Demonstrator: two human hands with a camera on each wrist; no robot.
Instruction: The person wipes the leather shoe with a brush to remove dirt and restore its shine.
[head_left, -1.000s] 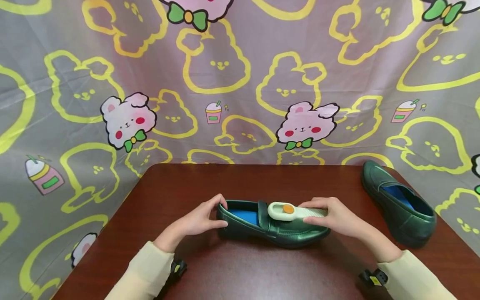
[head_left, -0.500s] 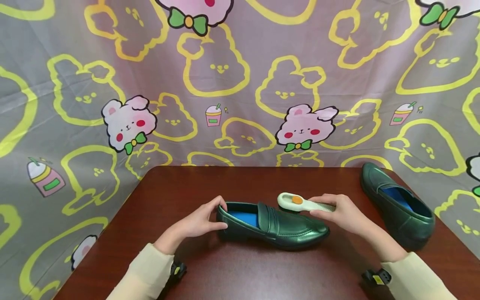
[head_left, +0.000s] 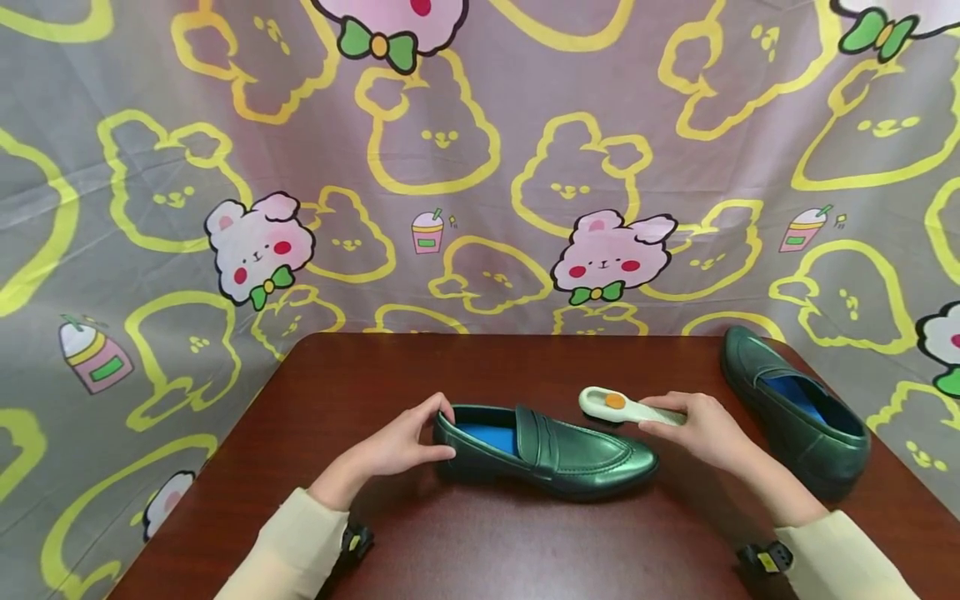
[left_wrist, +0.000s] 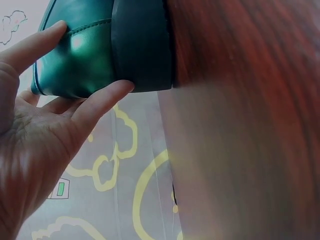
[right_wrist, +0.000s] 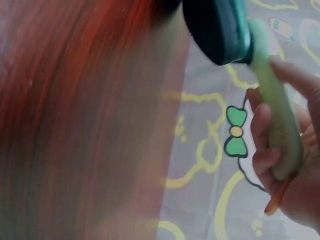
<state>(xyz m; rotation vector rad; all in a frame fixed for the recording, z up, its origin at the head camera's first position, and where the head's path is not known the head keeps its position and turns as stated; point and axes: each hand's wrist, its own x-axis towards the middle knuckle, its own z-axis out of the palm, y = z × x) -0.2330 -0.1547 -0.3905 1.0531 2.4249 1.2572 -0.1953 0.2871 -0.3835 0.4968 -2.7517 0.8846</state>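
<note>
A dark green loafer (head_left: 585,467) with a blue insole lies across the middle of the table, toe to the right. At its heel, my left hand (head_left: 393,442) holds on, thumb on the near side and fingers at the back rim. The left wrist view shows those fingers against the shiny heel (left_wrist: 85,55). My right hand (head_left: 705,425) grips the ribbed handle of a pale green brush (head_left: 633,410) with an orange button. The brush head, dark underneath, is just behind the loafer's toe. Fingers wrap the handle (right_wrist: 280,120) in the right wrist view.
A second green loafer (head_left: 795,408) sits at the right side of the brown table (head_left: 525,550), toe pointing to the back. Behind the table hangs a grey curtain (head_left: 480,200) printed with cartoon animals.
My right hand has lifted the brush off the loafer's upper and drawn it right, to behind the toe. The left hand and the loafer stay in place.
</note>
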